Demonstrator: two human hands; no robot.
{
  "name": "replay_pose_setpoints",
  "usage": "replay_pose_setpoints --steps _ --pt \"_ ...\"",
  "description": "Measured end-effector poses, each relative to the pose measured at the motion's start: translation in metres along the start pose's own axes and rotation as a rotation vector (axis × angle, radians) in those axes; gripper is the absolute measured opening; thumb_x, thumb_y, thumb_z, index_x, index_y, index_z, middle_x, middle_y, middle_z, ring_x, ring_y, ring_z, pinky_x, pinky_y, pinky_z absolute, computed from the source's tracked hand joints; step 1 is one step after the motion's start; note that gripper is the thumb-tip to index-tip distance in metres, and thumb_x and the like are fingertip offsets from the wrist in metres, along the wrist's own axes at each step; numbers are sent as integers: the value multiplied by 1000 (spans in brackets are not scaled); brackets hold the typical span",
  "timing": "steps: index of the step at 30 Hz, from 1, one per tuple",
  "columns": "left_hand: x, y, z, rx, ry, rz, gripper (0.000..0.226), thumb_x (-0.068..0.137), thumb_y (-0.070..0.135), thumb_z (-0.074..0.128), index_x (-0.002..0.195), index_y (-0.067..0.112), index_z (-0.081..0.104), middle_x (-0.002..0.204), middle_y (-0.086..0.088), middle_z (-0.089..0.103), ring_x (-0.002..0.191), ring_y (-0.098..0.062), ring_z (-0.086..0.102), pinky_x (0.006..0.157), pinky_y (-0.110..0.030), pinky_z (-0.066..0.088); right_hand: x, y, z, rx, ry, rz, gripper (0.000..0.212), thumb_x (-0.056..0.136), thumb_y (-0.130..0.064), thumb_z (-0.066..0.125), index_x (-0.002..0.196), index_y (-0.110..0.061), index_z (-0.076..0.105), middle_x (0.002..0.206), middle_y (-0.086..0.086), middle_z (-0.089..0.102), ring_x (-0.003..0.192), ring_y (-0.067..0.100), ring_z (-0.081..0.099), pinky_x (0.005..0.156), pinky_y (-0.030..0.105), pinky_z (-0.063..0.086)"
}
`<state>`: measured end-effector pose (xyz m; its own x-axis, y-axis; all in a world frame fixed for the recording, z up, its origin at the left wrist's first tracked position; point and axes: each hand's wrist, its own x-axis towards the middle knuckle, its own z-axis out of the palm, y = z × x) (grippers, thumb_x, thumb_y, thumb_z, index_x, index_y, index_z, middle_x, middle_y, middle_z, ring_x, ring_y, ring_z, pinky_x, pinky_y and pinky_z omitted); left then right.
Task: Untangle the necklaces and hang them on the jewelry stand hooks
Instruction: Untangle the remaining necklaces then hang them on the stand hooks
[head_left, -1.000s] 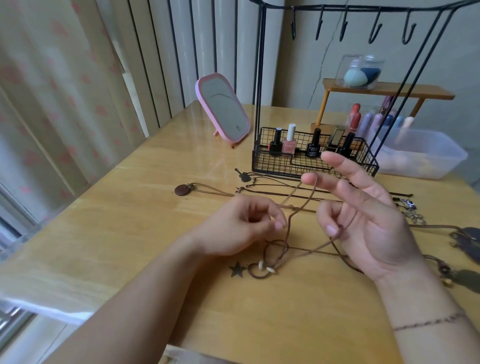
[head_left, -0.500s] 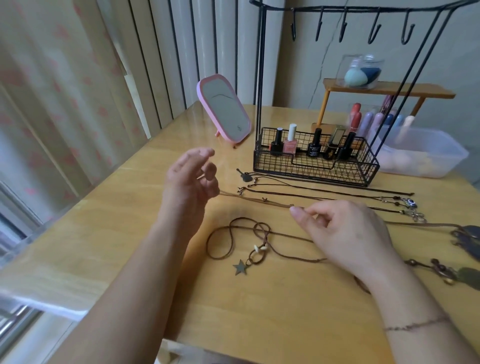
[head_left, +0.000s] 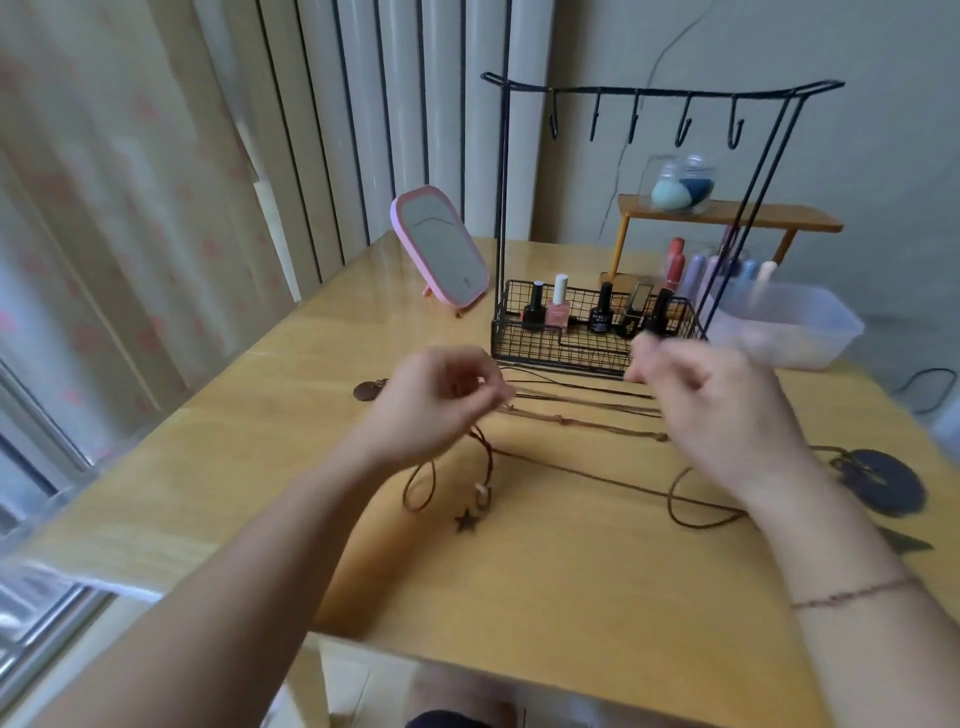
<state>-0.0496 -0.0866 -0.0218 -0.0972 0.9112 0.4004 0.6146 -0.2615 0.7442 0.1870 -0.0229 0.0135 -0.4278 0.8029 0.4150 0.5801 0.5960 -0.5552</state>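
Several cord necklaces lie across the wooden table (head_left: 571, 582) in front of the black jewelry stand (head_left: 644, 94), whose hooks hang bare. My left hand (head_left: 441, 400) pinches a light brown knotted cord necklace (head_left: 582, 422) at its left end. My right hand (head_left: 722, 415), blurred by motion, has its fingers curled at the same cord's right end. That cord runs taut between the two hands. A dark cord necklace with a star pendant (head_left: 466, 520) and pale beads lies below my left hand. A round brown pendant (head_left: 366, 391) shows left of it.
The stand's wire basket (head_left: 524, 349) holds nail polish bottles. A pink mirror (head_left: 441, 249) stands at the back left, a clear plastic tub (head_left: 789, 322) and a wooden shelf (head_left: 727, 215) at the back right. A dark disc pendant (head_left: 878, 480) lies at the right.
My left hand came back from the left and took hold of the brown cord. My right hand rose from the table. The camera tilted up, showing the stand's whole hook bar.
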Motion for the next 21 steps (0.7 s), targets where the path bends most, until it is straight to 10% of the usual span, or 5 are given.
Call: replay_pose_setpoints --steps 4,8,12,17,21 --pt "10 -3 -10 -320 537 -293 36 104 37 42 82 16 62 59 3 56 53 -11 53 54 -26 46 -22 14 15 -619 -449 84 53 82 -82 38 81 -35 64 72 -12 62 72 11 59 58 26 45" --pt "9 0 -20 -499 238 -654 82 93 73 11 88 11 64 64 -5 63 57 -21 62 64 -32 51 -32 36 8 -646 -399 91 22 89 -59 57 87 -36 59 85 -16 56 78 12 52 61 29 42" --pt "1 -9 -23 -721 21 -706 101 74 90 3 95 12 63 79 -13 65 68 -28 64 70 -37 50 -33 67 -6 48 -217 30 26 91 -29 64 66 -29 58 79 -5 53 75 12 52 70 24 40" --pt "-8 -16 -21 -830 -367 -636 121 55 99 8 136 22 54 130 -16 62 111 -41 62 88 -46 48 -46 72 -34 583 -151 -14 64 71 -70 67 60 -7 60 74 4 49 76 18 48 72 25 37" --pt "-6 -13 -13 -1110 -355 -512 104 75 89 29 148 14 40 148 1 47 136 -31 46 111 -56 33 -54 79 -40 678 -153 -38 58 74 -52 68 51 -1 53 68 6 45 74 23 43 65 29 35"
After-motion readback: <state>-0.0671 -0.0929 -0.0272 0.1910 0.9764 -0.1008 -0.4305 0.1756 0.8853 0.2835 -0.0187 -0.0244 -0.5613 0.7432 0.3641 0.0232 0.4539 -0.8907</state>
